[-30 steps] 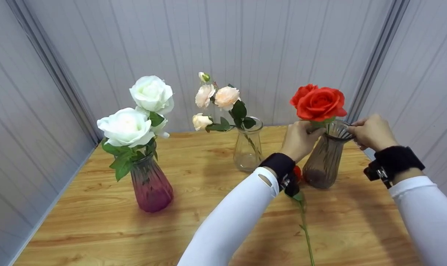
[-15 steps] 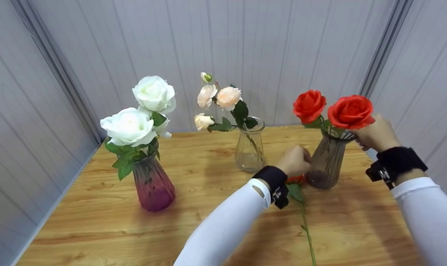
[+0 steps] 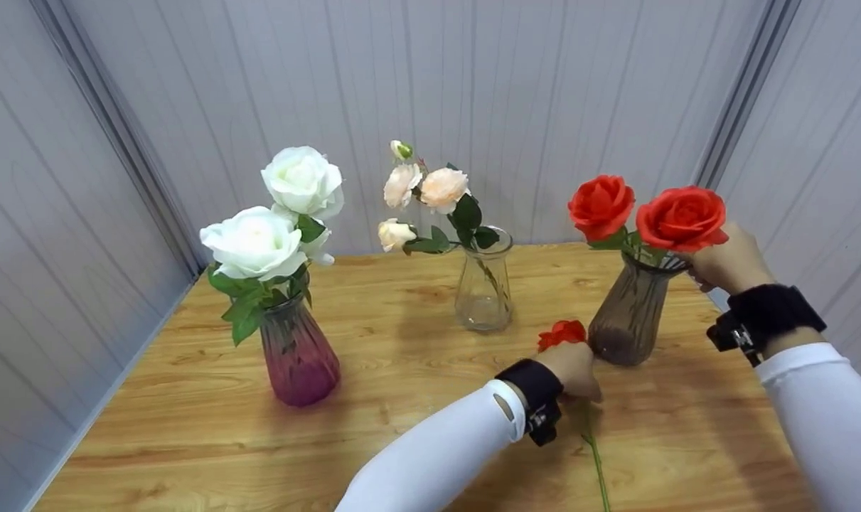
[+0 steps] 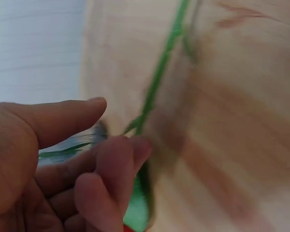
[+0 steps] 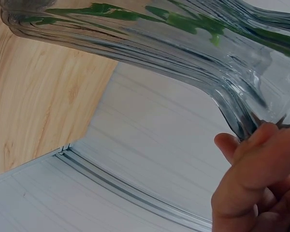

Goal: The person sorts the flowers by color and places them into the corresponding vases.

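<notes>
Over a red rose (image 3: 562,333) lying on the table is my left hand (image 3: 574,370), partly covering the flower. In the left wrist view, the thumb stays apart from the loosely bent fingers (image 4: 117,166), which are beside the rose's green stem (image 4: 159,70); nothing is between them. My right hand (image 3: 730,262) pinches the rim of the grey ribbed glass vase (image 3: 630,313). Two red roses, one on the left (image 3: 601,206) and one on the right (image 3: 682,219), stand in this vase, the right bloom hiding some of the fingers. Through the glass in the right wrist view, green stems (image 5: 183,21) show.
A pink ribbed vase (image 3: 301,363) with white roses (image 3: 256,242) stands at the left. Behind, in the middle, is a clear glass vase (image 3: 483,299) with pale peach flowers (image 3: 443,188). Panelled walls (image 3: 515,85) enclose the wooden table (image 3: 394,384) at the back and sides.
My left hand has left the red roses in the grey vase and come down toward the lying rose. The two vase blooms have spread apart. My right hand stays at the rim.
</notes>
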### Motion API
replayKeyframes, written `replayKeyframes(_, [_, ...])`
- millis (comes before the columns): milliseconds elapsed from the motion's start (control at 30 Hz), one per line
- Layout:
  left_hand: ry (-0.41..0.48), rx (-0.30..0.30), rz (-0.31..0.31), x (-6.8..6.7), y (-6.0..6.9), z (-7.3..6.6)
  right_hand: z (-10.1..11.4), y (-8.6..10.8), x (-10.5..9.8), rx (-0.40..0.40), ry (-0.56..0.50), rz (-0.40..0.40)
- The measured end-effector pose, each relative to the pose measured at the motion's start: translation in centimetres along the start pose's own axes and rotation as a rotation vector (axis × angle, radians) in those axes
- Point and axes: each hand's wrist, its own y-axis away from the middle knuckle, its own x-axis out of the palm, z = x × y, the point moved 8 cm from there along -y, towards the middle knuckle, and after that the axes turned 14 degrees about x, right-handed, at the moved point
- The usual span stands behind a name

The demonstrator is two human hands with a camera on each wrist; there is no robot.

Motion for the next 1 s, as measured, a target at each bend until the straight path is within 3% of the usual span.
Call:
replayKeyframes(133, [-0.071, -0.062, -0.036, 0.8, 0.3, 0.6, 0.2, 0.0, -0.1, -0.021, 0.020, -0.015])
replayKeyframes(267, [-0.060, -0.086, -0.070, 1.0, 0.4, 1.0, 0.2, -0.1, 0.0, -0.015, 0.019, -0.009])
replayKeyframes(333, [-0.017, -0.089, -0.085, 1.1, 0.4, 1.3, 0.1, -0.1, 0.0, -0.008, 0.016, -0.004])
replayKeyframes(600, [0.303, -0.143, -0.177, 1.3, 0.1, 3.4, -0.1, 0.0, 0.2, 0.014, 0.004, 0.007])
replayKeyframes(667, [0.329, -0.119, -0.204, 1.6, -0.8, 4.2, 0.0, 0.1, 0.2, 0.011, 0.004, 0.010])
replayKeyframes(867, [0.266, -0.026, -0.275, 2.7, -5.1, 7.5, 0.0, 0.1, 0.0, 0.004, 0.001, 0.004])
replayKeyframes(967, [0.340, -0.025, -0.317, 2.4, -5.4, 8.2, 0.1, 0.0, -0.1, -0.012, 0.001, -0.009])
replayKeyframes(1000, [0.375, -0.029, -0.324, 1.9, -5.0, 8.1, 0.2, -0.1, -0.2, -0.020, 0.005, -0.016])
